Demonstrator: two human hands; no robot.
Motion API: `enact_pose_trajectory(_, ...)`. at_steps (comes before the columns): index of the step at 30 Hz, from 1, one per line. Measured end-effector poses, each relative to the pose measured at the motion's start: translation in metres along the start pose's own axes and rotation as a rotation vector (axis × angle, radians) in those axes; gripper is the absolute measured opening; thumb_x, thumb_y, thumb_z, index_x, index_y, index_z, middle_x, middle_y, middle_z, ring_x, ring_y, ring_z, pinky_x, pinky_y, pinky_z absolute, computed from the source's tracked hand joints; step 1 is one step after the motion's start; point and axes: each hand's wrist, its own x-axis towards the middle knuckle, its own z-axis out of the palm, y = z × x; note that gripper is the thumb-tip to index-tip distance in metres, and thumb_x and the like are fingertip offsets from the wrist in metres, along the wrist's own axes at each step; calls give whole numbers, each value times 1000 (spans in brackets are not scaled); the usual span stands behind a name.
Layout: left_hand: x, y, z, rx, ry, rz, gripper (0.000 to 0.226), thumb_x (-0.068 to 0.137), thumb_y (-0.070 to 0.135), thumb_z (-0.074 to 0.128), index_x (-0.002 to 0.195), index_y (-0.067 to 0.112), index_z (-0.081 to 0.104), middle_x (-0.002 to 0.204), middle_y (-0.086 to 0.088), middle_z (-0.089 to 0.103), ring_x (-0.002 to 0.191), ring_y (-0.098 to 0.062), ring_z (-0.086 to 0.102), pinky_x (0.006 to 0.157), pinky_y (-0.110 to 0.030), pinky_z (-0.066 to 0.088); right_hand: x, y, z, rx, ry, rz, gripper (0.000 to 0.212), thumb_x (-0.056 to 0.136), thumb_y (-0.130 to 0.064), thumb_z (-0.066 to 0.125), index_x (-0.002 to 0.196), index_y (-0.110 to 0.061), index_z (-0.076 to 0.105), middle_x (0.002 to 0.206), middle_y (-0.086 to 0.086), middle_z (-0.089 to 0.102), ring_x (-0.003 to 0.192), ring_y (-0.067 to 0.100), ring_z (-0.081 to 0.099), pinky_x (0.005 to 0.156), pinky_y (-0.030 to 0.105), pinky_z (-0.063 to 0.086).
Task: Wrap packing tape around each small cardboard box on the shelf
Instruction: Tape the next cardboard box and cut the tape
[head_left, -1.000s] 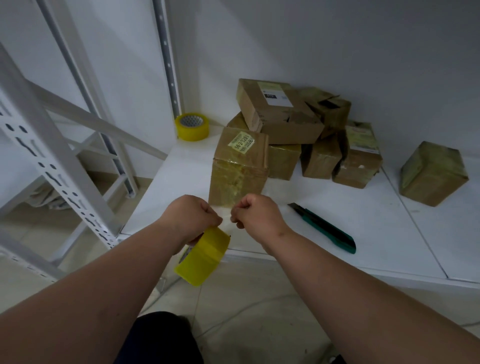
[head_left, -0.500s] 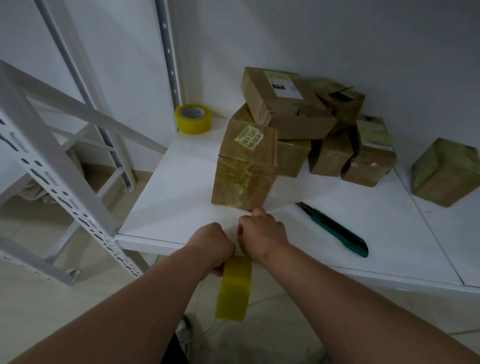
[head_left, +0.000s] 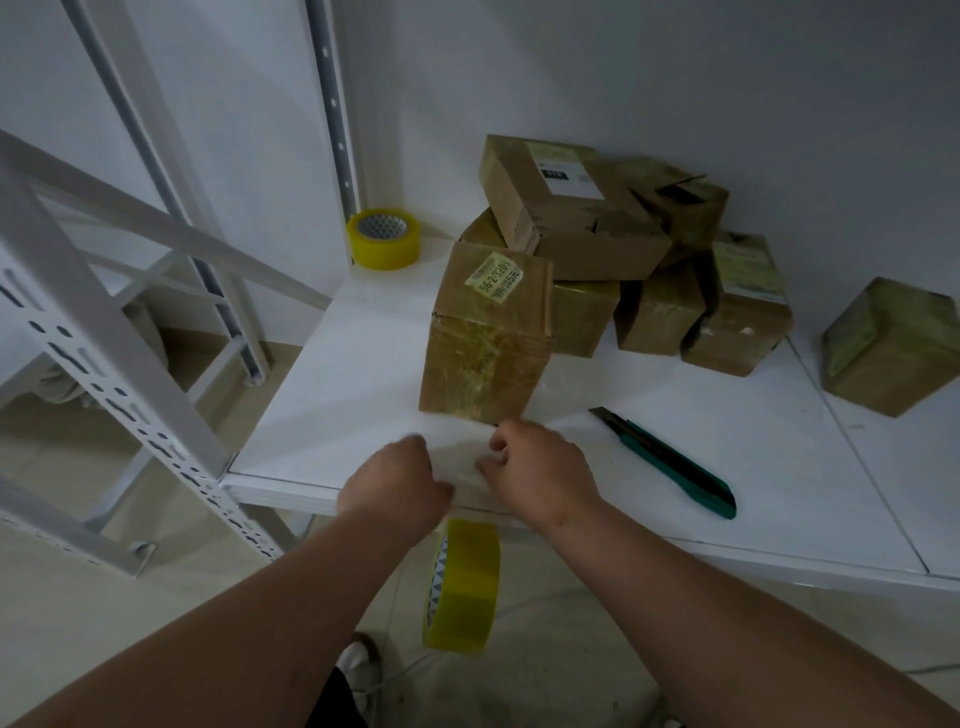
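Observation:
A small cardboard box (head_left: 485, 338) with a yellow label stands upright near the front of the white shelf (head_left: 779, 483), its front face glossy with tape. A clear strip of tape (head_left: 462, 452) runs from the box's lower edge toward me. My left hand (head_left: 397, 480) and my right hand (head_left: 540, 467) both pinch this strip at the shelf's front edge, a little apart. The yellow tape roll (head_left: 462, 584) hangs below my hands, under the shelf edge. Several more cardboard boxes (head_left: 613, 234) are piled behind.
A second yellow tape roll (head_left: 383, 238) sits at the shelf's back left corner. A green utility knife (head_left: 670, 462) lies right of my hands. One taped box (head_left: 891, 345) stands apart at the right. White shelf uprights (head_left: 104, 322) rise at left.
My hands moved down and forward to the shelf edge, spreading slightly. The roll swung from beside my left hand to hanging below both hands, with more tape drawn out.

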Motion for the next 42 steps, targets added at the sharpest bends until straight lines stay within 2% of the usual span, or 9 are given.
enact_pose_trajectory(3,2,5,-15,-321,397,132,37,83,36,70,107,19,49,106,-1,49,97,-27,57,80,-38,49,1,10,-23,267,412,-22,13,87,-32,61,92,-21,54,91,-4,54,79,12,53,73,37,50)
enact_pose_trajectory(6,7,24,-43,-494,642,374,64,82,44,69,135,20,41,132,-9,39,117,-30,51,96,-44,47,6,9,-51,368,709,-178,40,81,-32,66,114,-12,54,112,6,49,100,19,50,84,42,49)
enact_pose_trajectory(12,36,53,-79,-209,425,546,64,82,42,70,140,43,44,158,0,25,130,-23,47,100,-35,44,35,-3,-71,127,338,-305,57,91,-42,58,145,-34,38,161,4,7,145,27,21,110,45,36)
enact_pose_trajectory(20,40,41,-71,-114,505,624,57,81,23,76,135,30,56,151,-9,36,115,-36,58,89,-47,53,40,-4,-62,138,408,-301,57,89,-28,65,142,-29,44,155,3,27,137,26,35,103,46,44)
enact_pose_trajectory(23,42,40,-68,-147,483,526,75,80,29,76,145,37,40,157,-5,26,116,-33,58,91,-43,51,42,-6,-65,153,395,-299,56,87,-23,67,139,-26,47,149,2,30,129,27,42,98,45,47)
enact_pose_trajectory(29,37,47,-65,-320,302,282,93,84,42,70,151,47,5,106,12,61,92,-12,56,77,-26,38,34,0,-75,470,265,-173,63,85,-8,61,142,-28,43,156,-2,17,143,16,22,112,28,28)
enact_pose_trajectory(34,9,60,-67,-138,456,515,85,81,34,73,149,44,24,108,7,65,90,-20,60,71,-27,41,13,9,-103,910,141,20,37,73,-42,65,108,-43,52,99,-29,58,92,-8,58,80,24,49)
enact_pose_trajectory(39,-17,95,-65,210,626,975,71,75,23,79,140,17,51,133,-8,60,102,-39,61,88,-47,52,0,38,-127,1121,-40,301,107,42,-75,77,134,-36,38,123,-3,57,105,22,58,84,46,53)
enact_pose_trajectory(42,-31,120,-56,233,580,1130,64,75,15,78,136,11,56,133,-11,60,106,-40,62,89,-49,53,-18,68,-137,1199,-7,334,98,45,-61,86,130,-39,43,118,-2,62,102,24,61,83,47,54)
